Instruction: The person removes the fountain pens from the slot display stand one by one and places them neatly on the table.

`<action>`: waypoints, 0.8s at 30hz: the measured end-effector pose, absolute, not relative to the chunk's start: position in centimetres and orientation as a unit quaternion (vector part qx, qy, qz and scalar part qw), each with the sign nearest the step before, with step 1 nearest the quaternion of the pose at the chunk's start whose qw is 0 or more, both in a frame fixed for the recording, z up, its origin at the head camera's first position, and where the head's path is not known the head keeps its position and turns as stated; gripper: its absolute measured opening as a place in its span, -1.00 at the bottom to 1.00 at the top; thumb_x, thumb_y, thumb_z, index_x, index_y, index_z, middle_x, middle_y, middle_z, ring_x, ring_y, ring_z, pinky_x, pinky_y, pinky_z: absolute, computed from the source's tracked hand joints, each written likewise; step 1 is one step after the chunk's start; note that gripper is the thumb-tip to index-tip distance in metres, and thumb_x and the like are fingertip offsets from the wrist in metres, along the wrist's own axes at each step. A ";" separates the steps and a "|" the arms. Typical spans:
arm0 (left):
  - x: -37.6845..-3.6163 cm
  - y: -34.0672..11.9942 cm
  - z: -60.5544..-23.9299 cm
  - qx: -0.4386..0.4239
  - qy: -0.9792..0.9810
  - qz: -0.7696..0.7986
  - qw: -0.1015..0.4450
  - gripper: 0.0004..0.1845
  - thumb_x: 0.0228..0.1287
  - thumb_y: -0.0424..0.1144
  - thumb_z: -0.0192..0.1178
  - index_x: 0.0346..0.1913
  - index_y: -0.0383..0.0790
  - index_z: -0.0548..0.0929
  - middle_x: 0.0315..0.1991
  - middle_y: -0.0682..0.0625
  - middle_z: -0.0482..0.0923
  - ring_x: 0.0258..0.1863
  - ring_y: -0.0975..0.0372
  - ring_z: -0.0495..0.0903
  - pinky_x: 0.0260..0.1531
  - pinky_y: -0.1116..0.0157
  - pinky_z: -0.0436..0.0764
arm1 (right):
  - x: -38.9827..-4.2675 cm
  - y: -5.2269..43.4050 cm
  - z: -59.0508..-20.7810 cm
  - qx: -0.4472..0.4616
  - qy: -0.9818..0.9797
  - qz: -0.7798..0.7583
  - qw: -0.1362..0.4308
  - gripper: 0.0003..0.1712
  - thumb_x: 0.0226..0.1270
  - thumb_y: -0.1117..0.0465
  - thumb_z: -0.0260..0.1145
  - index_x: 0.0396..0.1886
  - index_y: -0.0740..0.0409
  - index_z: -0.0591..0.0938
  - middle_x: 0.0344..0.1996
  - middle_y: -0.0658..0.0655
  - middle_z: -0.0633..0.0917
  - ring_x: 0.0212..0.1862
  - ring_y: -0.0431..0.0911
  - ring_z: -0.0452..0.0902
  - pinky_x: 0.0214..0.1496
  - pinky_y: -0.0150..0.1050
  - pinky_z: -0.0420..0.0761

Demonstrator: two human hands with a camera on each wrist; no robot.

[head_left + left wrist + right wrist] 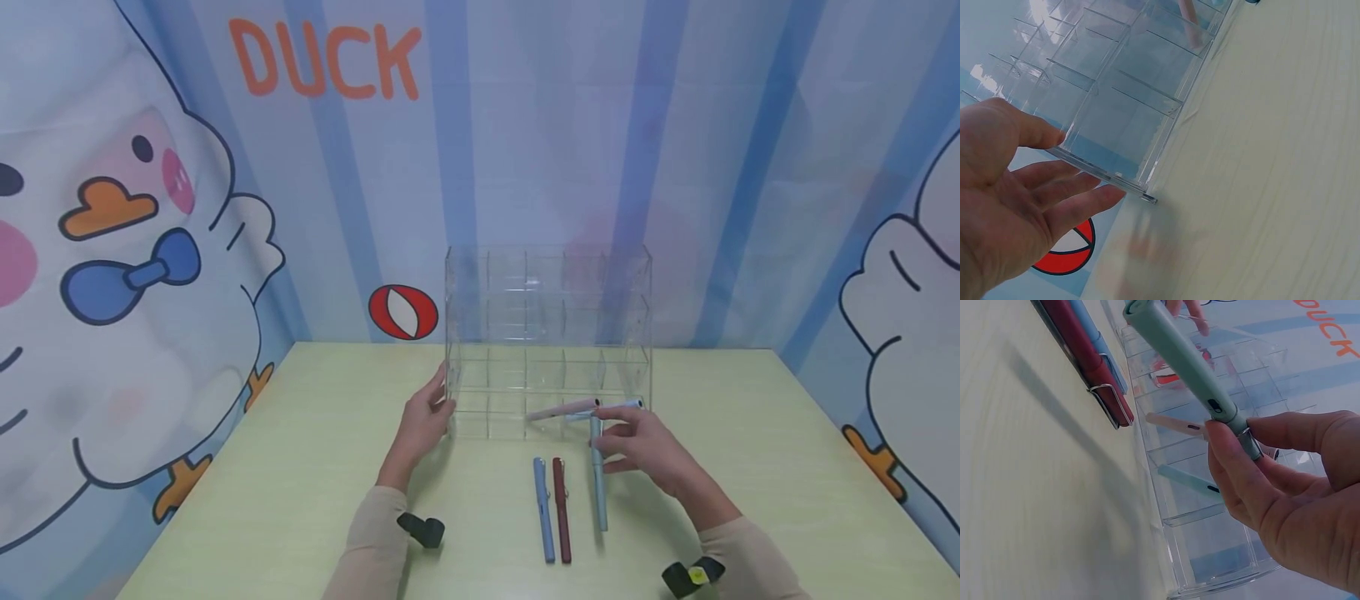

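Altogether I counted five pens and one rack. My right hand (641, 446) grasped one pen, the green pen (598, 483), thumb and fingers pinched round its far end, while its near end stuck out over the table (262, 467), lifted off it. My left hand (423, 417) gripped the clear rack (487, 362) low on its left side, thumb on one side of the wall's edge and fingers on the other.

Two pens lay on the table, near of the rack and left of the green one: one blue pen (544, 512) and, just beside it on the right, one red pen (562, 512). Two more sat in the rack's lowest tier, one to a compartment: the pink pen (558, 409) in the middle of five, the pale blue pen (1188, 481) in the next one right.

On the far cloth (555, 100) were one word, DUCK, and one red-and-white ball (403, 312), left of the rack.
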State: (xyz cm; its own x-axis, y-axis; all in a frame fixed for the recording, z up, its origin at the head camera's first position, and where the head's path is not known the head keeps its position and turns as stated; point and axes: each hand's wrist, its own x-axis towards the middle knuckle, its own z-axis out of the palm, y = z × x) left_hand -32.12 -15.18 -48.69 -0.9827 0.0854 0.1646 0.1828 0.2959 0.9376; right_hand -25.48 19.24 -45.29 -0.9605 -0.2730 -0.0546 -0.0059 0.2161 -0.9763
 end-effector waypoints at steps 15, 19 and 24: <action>-32.2 -15.2 -48.9 -0.077 -0.807 -0.584 0.040 -0.26 0.48 -0.38 0.08 0.58 0.23 0.12 0.46 -0.22 0.29 0.29 -0.11 0.47 -0.25 0.08 0.67 | -25.7 19.0 -46.6 -0.102 0.769 -0.616 0.141 -0.36 0.34 0.41 0.29 0.33 0.61 0.32 -0.18 0.29 0.67 -0.19 0.05 0.69 -0.10 0.00 0.70; -32.1 -15.2 -48.9 -0.077 -0.808 -0.583 0.041 -0.26 0.48 -0.38 0.08 0.58 0.22 0.13 0.45 -0.23 0.28 0.29 -0.13 0.46 -0.19 0.01 0.67 | -25.7 18.8 -46.9 -0.096 0.769 -0.615 0.149 -0.37 0.33 0.42 0.30 0.31 0.62 0.33 -0.20 0.28 0.68 -0.21 0.05 0.70 -0.10 0.00 0.70; -32.3 -15.3 -48.8 -0.081 -0.807 -0.583 0.043 -0.26 0.48 -0.39 0.08 0.58 0.20 0.13 0.45 -0.25 0.29 0.28 -0.14 0.46 -0.24 0.06 0.67 | -25.7 18.5 -47.2 -0.082 0.778 -0.604 0.151 -0.38 0.31 0.41 0.31 0.29 0.60 0.36 -0.21 0.29 0.70 -0.23 0.08 0.72 -0.14 -0.01 0.71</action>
State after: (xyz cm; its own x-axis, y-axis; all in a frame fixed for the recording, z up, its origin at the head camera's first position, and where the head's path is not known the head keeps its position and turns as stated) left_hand -32.27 -15.27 -48.78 -0.9831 0.0802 0.1645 0.1814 0.3064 0.9345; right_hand -25.69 18.48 -47.23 -0.9408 -0.3105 -0.1356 0.0543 0.2568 -0.9649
